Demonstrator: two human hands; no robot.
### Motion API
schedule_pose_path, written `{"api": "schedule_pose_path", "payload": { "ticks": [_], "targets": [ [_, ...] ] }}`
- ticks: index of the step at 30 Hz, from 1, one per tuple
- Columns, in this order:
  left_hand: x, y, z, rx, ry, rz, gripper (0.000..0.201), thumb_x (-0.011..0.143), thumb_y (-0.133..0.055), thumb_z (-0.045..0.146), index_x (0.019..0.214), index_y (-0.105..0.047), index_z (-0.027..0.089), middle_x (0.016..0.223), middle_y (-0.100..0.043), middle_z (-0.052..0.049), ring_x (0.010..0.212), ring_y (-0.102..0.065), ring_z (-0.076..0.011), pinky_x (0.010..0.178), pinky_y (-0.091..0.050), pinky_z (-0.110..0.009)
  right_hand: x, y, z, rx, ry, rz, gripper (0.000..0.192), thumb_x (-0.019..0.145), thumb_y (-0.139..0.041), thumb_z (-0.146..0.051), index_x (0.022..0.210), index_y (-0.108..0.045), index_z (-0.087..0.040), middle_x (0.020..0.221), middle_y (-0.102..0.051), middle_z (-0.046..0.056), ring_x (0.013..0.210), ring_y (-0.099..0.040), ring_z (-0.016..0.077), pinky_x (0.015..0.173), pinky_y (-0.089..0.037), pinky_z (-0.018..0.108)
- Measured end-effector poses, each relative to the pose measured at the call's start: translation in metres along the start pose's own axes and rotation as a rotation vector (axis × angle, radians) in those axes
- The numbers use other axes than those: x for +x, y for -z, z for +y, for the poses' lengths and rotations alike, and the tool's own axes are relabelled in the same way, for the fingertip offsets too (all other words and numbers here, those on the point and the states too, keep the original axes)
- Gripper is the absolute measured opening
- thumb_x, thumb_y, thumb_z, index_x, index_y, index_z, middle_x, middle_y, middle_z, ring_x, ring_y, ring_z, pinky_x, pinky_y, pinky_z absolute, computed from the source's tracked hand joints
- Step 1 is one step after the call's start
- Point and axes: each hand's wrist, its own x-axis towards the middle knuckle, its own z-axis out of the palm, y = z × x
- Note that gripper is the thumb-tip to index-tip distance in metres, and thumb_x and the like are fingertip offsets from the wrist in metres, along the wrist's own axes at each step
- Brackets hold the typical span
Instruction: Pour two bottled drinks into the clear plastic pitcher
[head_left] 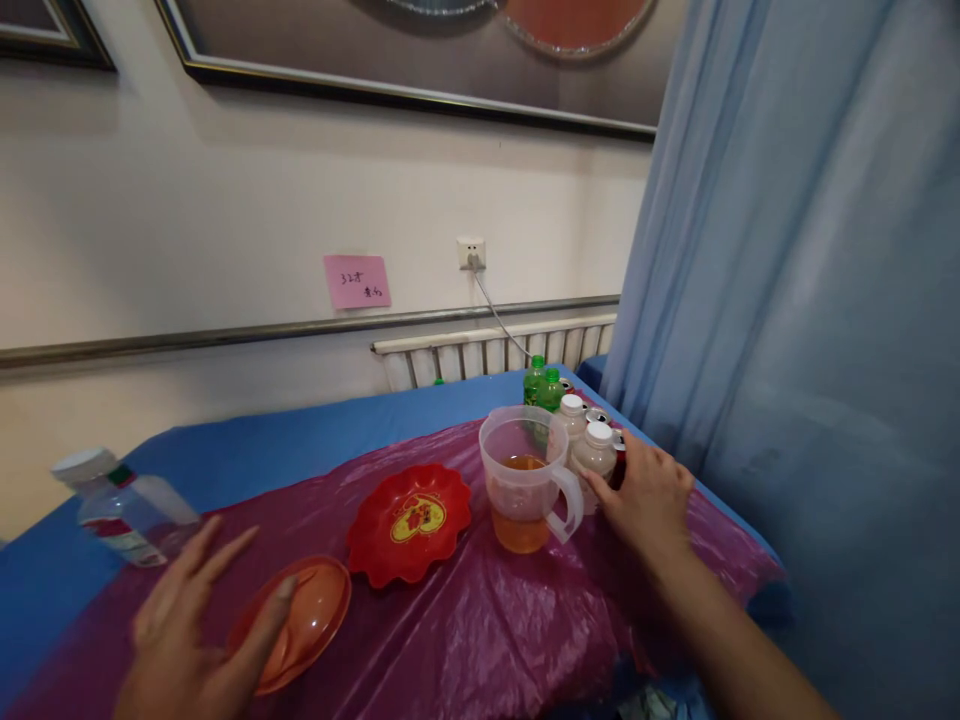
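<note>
My left hand [195, 635] is open, fingers spread, above an orange bowl [313, 618] and partly covering it. Left of it, a clear bottle [135, 520] with a white cap leans over. My right hand [652, 500] curves around a red can [619, 458], mostly hidden beside a white-capped bottle [595, 458]. Its thumb overlaps that bottle's lower side; the fingers' far ends are hidden. Just left stands a clear plastic jug [517, 490] with amber liquid, its handle towards my right hand. A red scalloped plate [442, 545] with a yellow design lies between jug and bowl.
Another white-capped bottle [570, 418], two green bottles [534, 382] and more cans [597, 416] stand in a cluster behind. Crumpled purple plastic sheeting [465, 630] covers part of the blue tablecloth [300, 435]. A blue curtain [825, 300] hangs along the right side; a radiator [472, 355] is behind.
</note>
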Motion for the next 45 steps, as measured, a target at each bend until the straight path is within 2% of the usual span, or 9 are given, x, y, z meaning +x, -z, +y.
{"api": "schedule_pose_path", "payload": {
  "ticks": [5,15,20,25,29,33,37,40,45],
  "targets": [
    [-0.036,0.002,0.051,-0.183,-0.113,-0.079,0.045,0.082,-0.065,0.049,0.127,-0.062,0.048,0.161,-0.044,0.005,0.148,-0.04,-0.0423,0.119,-0.036,-0.066,0.0,-0.006,-0.016,-0.108,0.004,-0.004,0.062,0.089,-0.066,-0.059,0.127,-0.059,-0.011,0.106,-0.07,0.019,0.099,-0.061,0.0374,0.086,-0.037,0.046],
    [-0.055,-0.011,0.077,-0.3,-0.196,-0.248,0.041,0.082,-0.07,0.042,0.123,-0.07,0.047,0.154,-0.055,-0.002,0.136,-0.056,-0.04,0.11,-0.047,-0.066,-0.006,-0.01,-0.012,-0.068,-0.01,-0.026,0.046,0.089,-0.064,-0.054,0.11,-0.061,-0.013,0.099,-0.069,0.019,0.098,-0.062,0.0394,0.083,-0.042,0.048],
    [-0.06,-0.011,0.094,-0.425,-0.194,-0.323,0.032,0.084,-0.07,0.039,0.115,-0.075,0.046,0.143,-0.065,-0.003,0.127,-0.065,-0.038,0.107,-0.053,-0.06,-0.015,-0.001,0.0,0.26,-0.125,0.052,0.053,0.084,-0.067,-0.051,0.119,-0.054,-0.014,0.106,-0.07,0.02,0.096,-0.066,0.0371,0.082,-0.05,0.048],
    [-0.059,-0.008,0.118,-0.594,-0.197,-0.4,0.034,0.084,-0.074,0.034,0.116,-0.077,0.043,0.133,-0.072,-0.003,0.122,-0.069,-0.0339,0.105,-0.057,-0.043,-0.045,0.032,0.02,0.692,-0.171,0.101,0.068,0.081,-0.072,-0.054,0.132,-0.043,-0.019,0.123,-0.063,0.019,0.107,-0.065,0.033,0.091,-0.053,0.046],
    [-0.042,0.003,0.157,-0.703,-0.308,-0.524,0.042,0.09,-0.07,0.027,0.13,-0.07,0.04,0.137,-0.07,-0.003,0.128,-0.065,-0.0296,0.114,-0.049,-0.041,-0.077,0.061,0.023,0.966,-0.084,-0.174,0.068,0.086,-0.07,-0.052,0.142,-0.041,-0.025,0.138,-0.056,0.015,0.124,-0.059,0.0324,0.102,-0.05,0.044],
    [-0.009,0.019,0.199,-0.713,-0.586,-0.705,0.056,0.097,-0.062,0.022,0.151,-0.051,0.035,0.153,-0.057,-0.005,0.143,-0.051,-0.0267,0.124,-0.036,-0.048,-0.096,0.077,0.004,1.352,0.088,-0.582,0.07,0.089,-0.067,-0.059,0.146,-0.04,-0.029,0.14,-0.057,0.011,0.121,-0.06,0.0304,0.098,-0.051,0.038],
    [0.021,0.026,0.218,-0.792,-0.767,-0.985,0.048,0.1,-0.061,0.024,0.146,-0.055,0.036,0.143,-0.065,-0.004,0.133,-0.059,-0.0228,0.114,-0.046,-0.04,-0.098,0.078,-0.02,1.583,0.21,-0.866,0.07,0.083,-0.072,-0.066,0.141,-0.049,-0.034,0.141,-0.057,0.008,0.121,-0.06,0.0307,0.101,-0.049,0.04],
    [0.026,0.026,0.215,-0.791,-0.777,-1.05,0.045,0.101,-0.06,0.023,0.143,-0.058,0.037,0.136,-0.069,-0.004,0.124,-0.064,-0.0213,0.109,-0.048,-0.036,-0.096,0.074,-0.03,1.664,0.223,-0.923,0.069,0.082,-0.075,-0.063,0.141,-0.05,-0.036,0.142,-0.057,0.006,0.128,-0.056,0.0309,0.105,-0.045,0.041],
    [0.013,0.021,0.201,-0.752,-0.703,-0.909,0.039,0.102,-0.057,0.023,0.14,-0.059,0.036,0.133,-0.07,-0.003,0.123,-0.064,-0.0212,0.107,-0.046,-0.035,-0.102,0.064,-0.041,1.588,0.216,-0.834,0.064,0.085,-0.074,-0.044,0.142,-0.047,-0.037,0.14,-0.056,0.004,0.125,-0.056,0.0274,0.105,-0.045,0.039]
  ]
}}
